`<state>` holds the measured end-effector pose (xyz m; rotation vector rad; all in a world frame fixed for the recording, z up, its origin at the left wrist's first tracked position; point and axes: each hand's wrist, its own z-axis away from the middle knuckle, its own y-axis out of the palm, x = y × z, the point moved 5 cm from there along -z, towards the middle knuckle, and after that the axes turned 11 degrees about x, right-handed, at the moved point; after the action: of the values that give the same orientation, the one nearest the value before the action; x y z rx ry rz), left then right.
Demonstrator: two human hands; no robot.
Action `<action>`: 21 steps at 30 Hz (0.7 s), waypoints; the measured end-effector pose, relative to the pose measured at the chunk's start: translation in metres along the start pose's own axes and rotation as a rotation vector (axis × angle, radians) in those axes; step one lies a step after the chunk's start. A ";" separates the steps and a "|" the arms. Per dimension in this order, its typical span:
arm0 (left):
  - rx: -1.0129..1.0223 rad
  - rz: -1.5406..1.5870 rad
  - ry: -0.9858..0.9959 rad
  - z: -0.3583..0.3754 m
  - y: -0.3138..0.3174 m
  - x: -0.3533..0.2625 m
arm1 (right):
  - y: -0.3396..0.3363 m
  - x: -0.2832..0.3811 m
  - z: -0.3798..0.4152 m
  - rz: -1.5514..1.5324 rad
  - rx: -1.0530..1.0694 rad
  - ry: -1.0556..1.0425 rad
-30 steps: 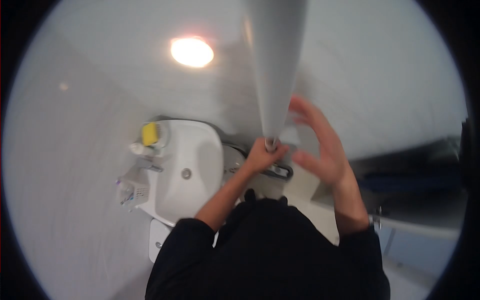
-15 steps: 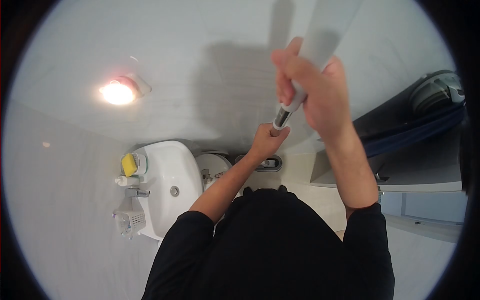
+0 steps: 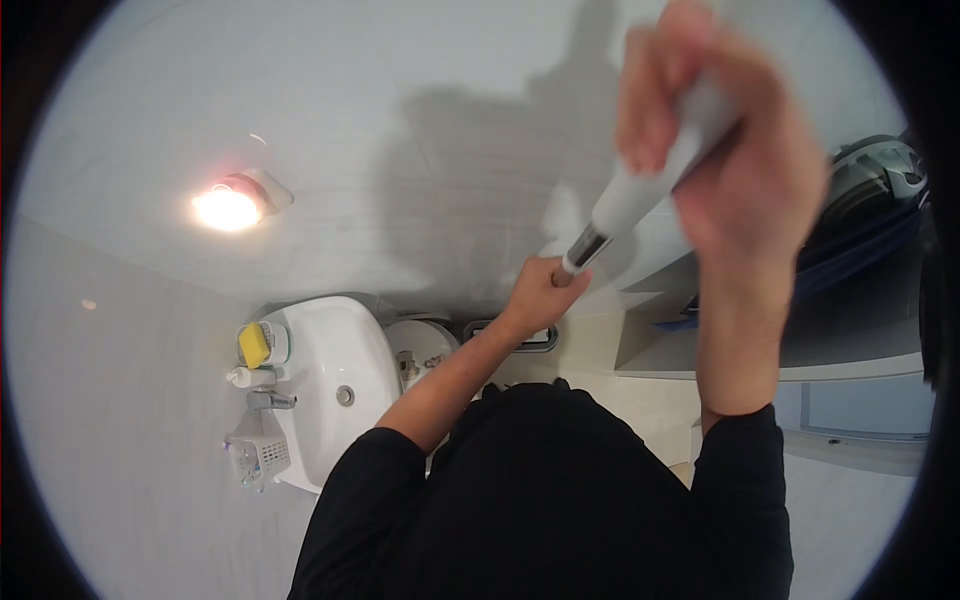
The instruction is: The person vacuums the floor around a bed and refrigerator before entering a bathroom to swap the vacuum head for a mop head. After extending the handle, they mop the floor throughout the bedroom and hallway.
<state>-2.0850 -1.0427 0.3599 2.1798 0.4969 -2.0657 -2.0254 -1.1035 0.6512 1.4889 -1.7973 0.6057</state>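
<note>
A long pole (image 3: 645, 200), like a mop handle, slants between my two hands, with a thick white sleeve and a short metal section below it. High in the view, my right hand (image 3: 745, 150) is wrapped round the white sleeve; it is blurred and close to the camera. Lower down, my left hand (image 3: 543, 298) is closed round the thinner part of the pole, just under the metal section. The pole's lower end is hidden behind my left hand, and its upper end behind my right.
On the left is a white washbasin (image 3: 372, 385) with a tap (image 3: 270, 399), a yellow sponge (image 3: 253, 344) and a white basket (image 3: 262, 458). Beyond my left forearm stand a toilet (image 3: 425, 340) and a narrow grey container (image 3: 540, 345). A lit lamp (image 3: 228, 207) and grey cabinet (image 3: 850, 340) flank me.
My right hand has moved up and to the right along the pole, nearer the camera, showing more of the white sleeve. My left hand keeps its grip, slightly shifted.
</note>
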 end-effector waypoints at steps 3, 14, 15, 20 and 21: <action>-0.074 -0.007 -0.055 0.015 0.005 0.084 | 0.007 -0.058 0.046 0.055 0.005 0.301; -0.079 -0.052 0.090 0.026 0.009 0.170 | 0.018 -0.174 0.140 0.091 -0.099 0.437; -0.137 0.019 0.074 0.023 0.006 0.174 | 0.014 -0.171 0.129 0.087 -0.149 0.462; -0.115 0.086 0.189 0.034 0.005 0.142 | 0.029 -0.146 0.127 0.169 -0.129 0.316; -0.123 0.045 0.109 0.037 0.007 0.175 | 0.027 -0.165 0.135 0.163 -0.180 0.412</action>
<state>-2.1134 -1.0305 0.1834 2.2191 0.5638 -1.8492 -2.0689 -1.0921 0.4411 1.0175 -1.6076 0.7487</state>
